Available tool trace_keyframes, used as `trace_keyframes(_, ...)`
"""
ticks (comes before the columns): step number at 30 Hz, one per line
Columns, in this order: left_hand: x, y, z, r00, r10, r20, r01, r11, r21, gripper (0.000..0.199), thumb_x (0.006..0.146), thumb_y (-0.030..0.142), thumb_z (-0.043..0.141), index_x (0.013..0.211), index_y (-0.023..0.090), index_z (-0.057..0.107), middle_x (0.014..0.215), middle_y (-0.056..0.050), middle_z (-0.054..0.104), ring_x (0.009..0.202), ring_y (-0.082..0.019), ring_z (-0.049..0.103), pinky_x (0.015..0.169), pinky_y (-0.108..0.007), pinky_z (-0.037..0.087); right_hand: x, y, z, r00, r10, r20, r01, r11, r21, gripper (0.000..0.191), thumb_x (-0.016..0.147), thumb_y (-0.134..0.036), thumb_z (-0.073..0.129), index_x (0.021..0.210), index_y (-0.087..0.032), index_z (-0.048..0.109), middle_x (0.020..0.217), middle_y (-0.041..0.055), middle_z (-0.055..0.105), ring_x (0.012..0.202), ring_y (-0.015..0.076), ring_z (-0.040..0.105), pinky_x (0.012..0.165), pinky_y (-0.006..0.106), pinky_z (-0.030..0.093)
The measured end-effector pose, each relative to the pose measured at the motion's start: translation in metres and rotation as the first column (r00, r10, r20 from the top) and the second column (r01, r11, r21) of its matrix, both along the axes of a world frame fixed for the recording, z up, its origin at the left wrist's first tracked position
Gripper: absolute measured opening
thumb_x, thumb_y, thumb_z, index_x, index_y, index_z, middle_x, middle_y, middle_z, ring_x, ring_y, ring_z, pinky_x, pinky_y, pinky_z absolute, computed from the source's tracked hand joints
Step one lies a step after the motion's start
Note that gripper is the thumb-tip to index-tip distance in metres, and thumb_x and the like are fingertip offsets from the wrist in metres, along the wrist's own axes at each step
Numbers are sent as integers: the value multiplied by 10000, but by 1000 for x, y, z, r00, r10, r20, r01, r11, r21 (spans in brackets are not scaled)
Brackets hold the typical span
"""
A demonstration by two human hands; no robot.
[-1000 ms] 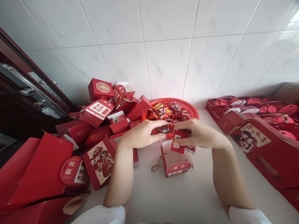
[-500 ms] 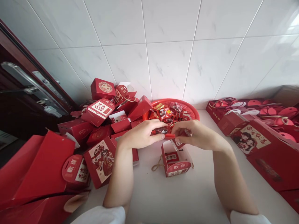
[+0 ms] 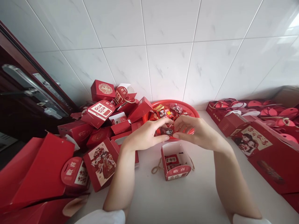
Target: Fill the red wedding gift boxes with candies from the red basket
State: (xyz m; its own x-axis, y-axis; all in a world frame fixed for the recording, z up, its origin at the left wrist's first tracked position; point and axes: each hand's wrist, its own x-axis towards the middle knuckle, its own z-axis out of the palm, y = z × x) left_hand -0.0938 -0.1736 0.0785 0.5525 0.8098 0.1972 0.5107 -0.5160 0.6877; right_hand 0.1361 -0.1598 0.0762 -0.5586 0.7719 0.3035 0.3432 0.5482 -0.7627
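Observation:
A small open box (image 3: 178,172) with a twisted cord handle stands on the white table, a red packet (image 3: 172,160) inside it. Just behind it is a red basket (image 3: 195,112) of wrapped candies (image 3: 163,112). My left hand (image 3: 149,132) is over the basket's front rim, curled around a dark wrapped candy (image 3: 167,131) between thumb and fingers. Facing it, my right hand (image 3: 198,132) has its fingers curved and thumb apart, close to the same candy; nothing can be made out in it.
Red boxes (image 3: 99,112) lie in a jumbled pile on the left, beside a dark door (image 3: 14,102) with a metal handle. On the right stand rows of red boxes (image 3: 271,152). A tiled wall (image 3: 168,71) rises behind the basket.
My hands have spread their fingers slightly over the basket's front edge. The small box's back flap, which showed below my right hand, now appears lower or folded, and the dark candy shows more clearly.

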Motion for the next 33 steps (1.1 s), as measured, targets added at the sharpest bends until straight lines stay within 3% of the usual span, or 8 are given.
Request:
trace_keyframes(6,3,-3,0,996,16,88,-11,998,-60,562,881,285,679,1412,244,496,1232,-79,719,1183,-257,670,980,-356,537,-1,0,2,999,22,-40,-25,997,-70,148,882,-346,686,902,-200,683,817,29,716,730,170,665,669,285,534)
trace_keyframes(11,4,-3,0,988,45,146,-45,999,-6,472,889,382,685,1334,243,609,1275,-88,702,1154,-263,673,882,-320,560,4,-2,7,988,-1,-157,-6,999,-43,219,879,-384,707,777,-194,672,705,17,654,646,146,600,618,271,511)
trace_keyframes(16,5,-1,-1,984,48,174,-42,998,-36,338,970,446,570,1043,170,751,909,-54,775,829,-197,710,746,-272,541,5,-1,5,952,-75,-296,62,997,-54,284,837,-456,763,801,-190,670,721,32,649,652,159,602,593,275,516)
trace_keyframes(20,8,0,-2,991,27,129,-21,999,-50,394,971,442,568,750,149,713,746,-40,739,710,-170,671,649,-250,495,0,0,1,914,-110,-390,87,993,-74,296,830,-466,773,790,-197,656,729,21,629,626,141,579,569,266,505)
trace_keyframes(26,14,1,-6,940,35,339,13,990,-139,315,963,415,590,847,155,724,816,-51,762,793,-195,716,725,-278,551,-4,-1,3,883,-106,-457,60,992,-114,277,840,-478,764,830,-210,696,748,29,658,643,157,614,581,272,523)
trace_keyframes(30,16,0,-6,951,-9,309,48,992,-119,303,945,410,626,813,153,718,817,-42,742,808,-189,697,725,-274,541,-1,-1,2,905,-131,-405,125,991,-41,312,874,-494,723,769,-201,703,707,35,663,634,164,602,566,268,490)
trace_keyframes(33,21,-1,-3,938,-16,348,49,995,-87,227,909,379,682,927,161,740,866,-36,743,843,-181,682,744,-260,531,0,-1,2,933,-98,-346,121,992,43,317,899,-469,702,746,-192,695,689,31,658,636,155,580,574,260,468)
